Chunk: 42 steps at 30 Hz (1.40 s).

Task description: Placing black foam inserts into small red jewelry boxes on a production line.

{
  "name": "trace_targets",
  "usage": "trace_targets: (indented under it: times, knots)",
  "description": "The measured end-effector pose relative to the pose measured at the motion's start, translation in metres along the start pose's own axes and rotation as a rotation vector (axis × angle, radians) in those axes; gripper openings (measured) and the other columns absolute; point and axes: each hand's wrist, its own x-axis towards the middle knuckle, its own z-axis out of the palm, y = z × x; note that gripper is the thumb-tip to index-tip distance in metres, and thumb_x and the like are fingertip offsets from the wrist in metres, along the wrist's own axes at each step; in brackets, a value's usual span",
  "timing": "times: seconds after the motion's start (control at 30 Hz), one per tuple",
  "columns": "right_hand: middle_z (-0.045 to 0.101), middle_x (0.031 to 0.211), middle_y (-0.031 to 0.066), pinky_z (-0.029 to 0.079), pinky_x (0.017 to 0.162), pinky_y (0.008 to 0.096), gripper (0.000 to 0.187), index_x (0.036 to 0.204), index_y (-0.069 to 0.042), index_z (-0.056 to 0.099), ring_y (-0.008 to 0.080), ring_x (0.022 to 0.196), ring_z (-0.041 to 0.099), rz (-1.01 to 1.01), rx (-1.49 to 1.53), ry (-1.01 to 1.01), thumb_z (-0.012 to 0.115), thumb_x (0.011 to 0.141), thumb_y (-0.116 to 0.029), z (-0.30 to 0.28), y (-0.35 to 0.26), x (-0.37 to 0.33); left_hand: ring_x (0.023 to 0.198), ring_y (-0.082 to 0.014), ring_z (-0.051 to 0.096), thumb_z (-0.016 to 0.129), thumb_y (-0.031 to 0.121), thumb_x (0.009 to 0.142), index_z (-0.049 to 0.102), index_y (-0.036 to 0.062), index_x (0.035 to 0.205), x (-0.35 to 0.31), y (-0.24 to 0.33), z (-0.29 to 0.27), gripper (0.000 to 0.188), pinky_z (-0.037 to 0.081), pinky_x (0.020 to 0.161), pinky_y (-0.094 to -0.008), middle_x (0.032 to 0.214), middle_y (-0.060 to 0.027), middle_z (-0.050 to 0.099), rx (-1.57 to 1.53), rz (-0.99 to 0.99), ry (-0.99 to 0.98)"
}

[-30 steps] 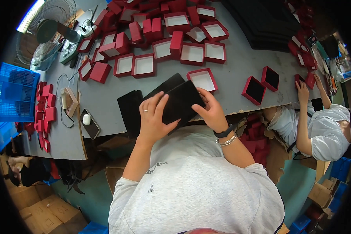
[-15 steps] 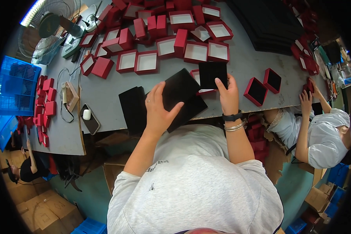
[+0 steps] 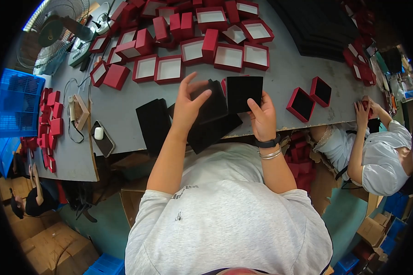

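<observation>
My right hand (image 3: 263,120) grips a square black pad (image 3: 244,94) by its lower right edge, thumb on the face and fingers behind. My left hand (image 3: 188,103) has its fingers apart, slightly blurred, beside another black pad (image 3: 212,104) that is also smeared by motion. The thumb overlaps this pad, with no clear grip on it. Below both lie more flat black pieces (image 3: 214,133) at the table edge. To the left of my left hand is a stack of black pads (image 3: 153,124). A red box edge (image 3: 223,87) peeks out behind the held pad.
Many red boxes with white insides (image 3: 169,69) spread over the far table (image 3: 119,107). Two red boxes with black inserts (image 3: 301,104) sit on the right. Black sheets (image 3: 316,32) lie far right; a phone (image 3: 104,143) and fan (image 3: 53,34) are left. A co-worker (image 3: 381,151) sits at right.
The right hand has moved a little left with its black pad. The left hand has shifted up, its fingers lifting off the larger black pad, which now appears tilted and blurred.
</observation>
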Motion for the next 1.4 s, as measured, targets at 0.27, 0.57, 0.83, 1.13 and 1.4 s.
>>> trace_targets:
  times: [0.27, 0.57, 0.83, 1.13, 1.4]
  knots:
    - [0.065, 0.118, 0.0095, 0.051, 0.091, 0.0271, 0.044, 0.134, 0.002, 0.047, 0.014, 0.103, 0.062, -0.197, -0.06, 0.263, 0.068, 0.097, -0.01, -0.029, -0.003, 0.027, 0.112, -0.0155, 0.058, 0.074, 0.002, 0.087, 0.06, 0.0051, 0.133, -0.013, 0.001, -0.032, 0.048, 0.047, 0.099, -0.0311, 0.122, -0.0079, 0.063, -0.021, -0.036, 0.146]
    - [0.063, 0.128, 0.0218, 0.045, 0.1, 0.0446, 0.053, 0.144, -0.004, 0.044, 0.0382, 0.116, 0.056, -0.294, -1.111, 0.127, 0.062, 0.099, -0.026, -0.025, 0.012, 0.036, 0.124, -0.0365, 0.055, 0.085, 0.024, 0.076, 0.058, 0.0038, 0.133, -0.004, -0.002, -0.001, 0.066, 0.045, 0.104, -0.0437, 0.134, -0.0154, 0.06, 0.872, 0.458, -0.044]
    - [0.067, 0.11, 0.0119, 0.042, 0.098, 0.0404, 0.033, 0.129, -0.003, 0.062, 0.032, 0.106, 0.052, -0.306, -1.129, 0.039, 0.052, 0.104, -0.021, -0.035, 0.01, 0.044, 0.128, -0.0335, 0.054, 0.091, 0.045, 0.062, 0.028, 0.0005, 0.153, 0.016, -0.045, 0.051, 0.119, 0.028, 0.115, -0.0537, 0.136, -0.0185, 0.056, 1.031, 0.364, -0.134]
    - [0.066, 0.094, 0.0139, 0.047, 0.089, 0.0412, 0.029, 0.122, -0.002, 0.067, 0.0344, 0.097, 0.055, -0.309, -1.404, -0.18, 0.056, 0.099, -0.018, -0.044, -0.006, 0.062, 0.132, -0.0313, 0.05, 0.091, 0.039, 0.062, 0.02, 0.0033, 0.156, 0.02, -0.043, 0.044, 0.124, 0.02, 0.119, -0.0571, 0.139, -0.0169, 0.053, 0.898, 0.308, -0.254]
    - [0.061, 0.118, 0.0133, 0.048, 0.093, 0.0466, 0.038, 0.128, -0.005, 0.063, 0.035, 0.111, 0.053, -0.453, -1.733, -0.101, 0.064, 0.094, -0.022, -0.035, 0.01, 0.048, 0.134, -0.0325, 0.049, 0.09, 0.04, 0.064, 0.037, 0.0021, 0.149, 0.017, -0.048, 0.043, 0.108, 0.019, 0.119, -0.0589, 0.145, -0.0164, 0.049, 0.932, 0.411, -0.223]
